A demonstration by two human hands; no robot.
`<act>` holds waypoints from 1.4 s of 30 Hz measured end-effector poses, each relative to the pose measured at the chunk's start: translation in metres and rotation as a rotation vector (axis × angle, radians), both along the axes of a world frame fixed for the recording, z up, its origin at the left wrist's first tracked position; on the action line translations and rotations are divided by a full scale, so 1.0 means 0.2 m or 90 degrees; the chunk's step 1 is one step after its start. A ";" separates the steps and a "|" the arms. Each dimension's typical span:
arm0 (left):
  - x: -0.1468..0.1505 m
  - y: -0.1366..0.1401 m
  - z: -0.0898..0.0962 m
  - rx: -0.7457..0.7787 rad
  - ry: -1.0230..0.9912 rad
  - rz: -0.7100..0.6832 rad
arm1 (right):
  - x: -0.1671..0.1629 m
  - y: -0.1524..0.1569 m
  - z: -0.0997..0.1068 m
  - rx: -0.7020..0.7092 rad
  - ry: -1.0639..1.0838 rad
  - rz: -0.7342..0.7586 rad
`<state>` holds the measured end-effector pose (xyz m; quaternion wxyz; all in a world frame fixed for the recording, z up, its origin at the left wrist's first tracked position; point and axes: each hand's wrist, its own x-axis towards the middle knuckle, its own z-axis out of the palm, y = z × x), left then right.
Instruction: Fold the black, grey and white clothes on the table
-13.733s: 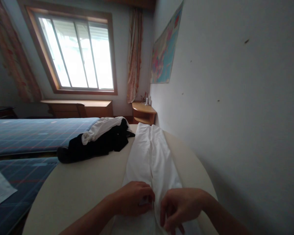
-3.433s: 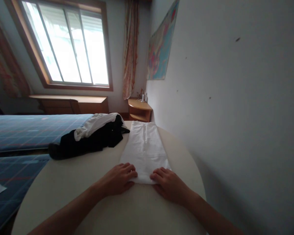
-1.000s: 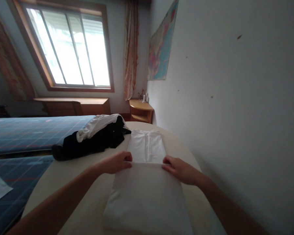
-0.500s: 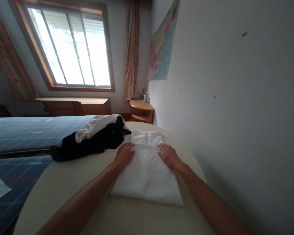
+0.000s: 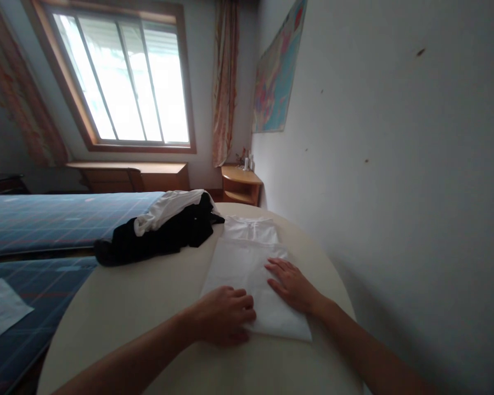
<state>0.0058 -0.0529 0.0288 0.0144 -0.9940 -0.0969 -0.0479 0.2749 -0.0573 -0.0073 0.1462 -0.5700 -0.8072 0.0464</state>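
A folded white shirt (image 5: 247,269) lies on the round cream table (image 5: 148,296), its collar end pointing away from me. My left hand (image 5: 226,314) is at the shirt's near edge, fingers curled over the cloth and thumb low by the hem. The hand covers the near left corner, and the fingertips are partly hidden. Flat on the shirt's right side rests my right hand (image 5: 294,286), with fingers stretched out and a little apart.
Black and white clothes (image 5: 168,227) lie heaped at the table's far left. Beside the table are blue plaid beds (image 5: 66,219), with a white sheet-like piece (image 5: 4,310) on the nearer one. A wall (image 5: 395,219) stands close on the right.
My left hand has come from the shirt's far left fold down to its near edge, and its fingers have curled. My right hand has slid a little nearer along the right side.
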 end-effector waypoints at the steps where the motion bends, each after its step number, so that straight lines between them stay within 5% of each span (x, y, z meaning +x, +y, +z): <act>1: 0.01 -0.01 -0.02 0.041 0.013 -0.001 | 0.00 0.00 0.00 0.002 0.000 -0.003; 5: 0.02 -0.04 -0.05 0.128 0.020 -0.011 | -0.02 -0.01 0.04 0.016 -0.004 -0.002; 9: 0.01 -0.10 -0.02 0.102 0.017 -0.027 | -0.05 -0.04 0.12 0.028 -0.004 0.006; 16: 0.02 -0.33 -0.09 -0.092 0.035 -0.145 | -0.11 -0.10 0.18 -0.105 0.068 0.024; 19: 0.04 -0.36 -0.14 -0.161 0.083 -0.127 | -0.13 -0.11 0.16 -0.084 0.061 0.041; 22: 0.05 -0.30 -0.08 -0.275 0.043 -0.146 | -0.12 -0.10 0.14 -0.041 0.064 0.016; 26: 0.02 -0.09 0.03 -0.280 -0.089 0.096 | -0.09 -0.08 0.10 -0.012 0.067 -0.013; 31: -0.05 0.18 0.01 -0.213 -0.174 0.313 | -0.04 -0.07 0.09 -0.037 0.053 -0.033; 42: -0.15 0.38 0.07 -0.289 0.048 0.368 | 0.02 0.00 0.20 -0.247 0.042 -0.158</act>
